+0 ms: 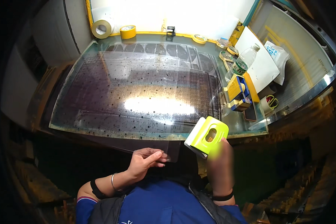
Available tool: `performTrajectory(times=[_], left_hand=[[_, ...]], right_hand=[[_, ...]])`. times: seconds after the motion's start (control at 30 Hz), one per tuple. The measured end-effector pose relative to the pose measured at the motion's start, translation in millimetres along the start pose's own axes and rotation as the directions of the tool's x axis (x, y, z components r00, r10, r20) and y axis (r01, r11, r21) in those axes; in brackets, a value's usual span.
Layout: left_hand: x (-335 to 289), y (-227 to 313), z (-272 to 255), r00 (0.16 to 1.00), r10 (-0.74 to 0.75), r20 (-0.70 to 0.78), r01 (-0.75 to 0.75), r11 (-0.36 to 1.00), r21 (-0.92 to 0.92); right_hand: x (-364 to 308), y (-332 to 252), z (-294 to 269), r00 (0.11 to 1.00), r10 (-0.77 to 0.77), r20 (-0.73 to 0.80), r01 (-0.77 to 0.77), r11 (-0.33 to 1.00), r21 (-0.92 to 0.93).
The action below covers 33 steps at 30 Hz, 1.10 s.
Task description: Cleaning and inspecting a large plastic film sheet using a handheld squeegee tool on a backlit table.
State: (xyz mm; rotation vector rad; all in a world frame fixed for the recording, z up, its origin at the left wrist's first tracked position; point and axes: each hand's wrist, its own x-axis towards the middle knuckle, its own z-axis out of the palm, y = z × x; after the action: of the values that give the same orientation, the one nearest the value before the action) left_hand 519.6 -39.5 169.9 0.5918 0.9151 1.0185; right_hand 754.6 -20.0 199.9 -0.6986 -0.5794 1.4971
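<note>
My left hand (145, 162) pinches the edge of a clear, tinted film sheet (173, 150) that hangs over the table's front edge. Thumb and fingers are closed on it near its corner. To the right, a lime-green hole punch (217, 128) with a pale base is held in my right hand (221, 164), which is partly blurred. The punch is raised near the table's front edge, apart from the sheet's corner. More see-through film sheets (138, 84) with small dark marks lie spread over the glass-topped table (246, 131).
Tape rolls (128, 32) line the table's back edge. On the right stand a plastic bottle (246, 59), a yellow-and-blue tape dispenser (238, 91), a phone (250, 113) and a cup with green-handled scissors (273, 102). A white board (255, 56) leans behind them.
</note>
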Motion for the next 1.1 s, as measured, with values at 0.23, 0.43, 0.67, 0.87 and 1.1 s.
performTrajectory(times=[0.23,0.43,0.67,0.87,1.1], left_hand=[[-4,38,1,0.995,0.079,0.062,-0.079,0.997,0.0],[4,49,5,0.976,0.193,0.102,-0.196,0.98,0.02],[6,47,11,0.975,0.207,0.077,-0.207,0.978,-0.006],[6,46,16,0.979,0.197,0.056,-0.194,0.979,-0.056],[9,43,16,0.978,0.201,0.049,-0.196,0.976,-0.094]], right_hand=[[5,3,2,1.0,-0.028,0.006,0.029,0.999,-0.036],[10,11,20,0.999,-0.001,0.036,0.002,1.0,-0.019],[7,17,38,0.999,0.022,0.039,-0.027,0.99,0.137],[4,19,44,0.999,0.025,0.031,-0.027,0.998,0.061],[5,21,43,1.0,0.03,0.009,-0.03,0.998,0.059]])
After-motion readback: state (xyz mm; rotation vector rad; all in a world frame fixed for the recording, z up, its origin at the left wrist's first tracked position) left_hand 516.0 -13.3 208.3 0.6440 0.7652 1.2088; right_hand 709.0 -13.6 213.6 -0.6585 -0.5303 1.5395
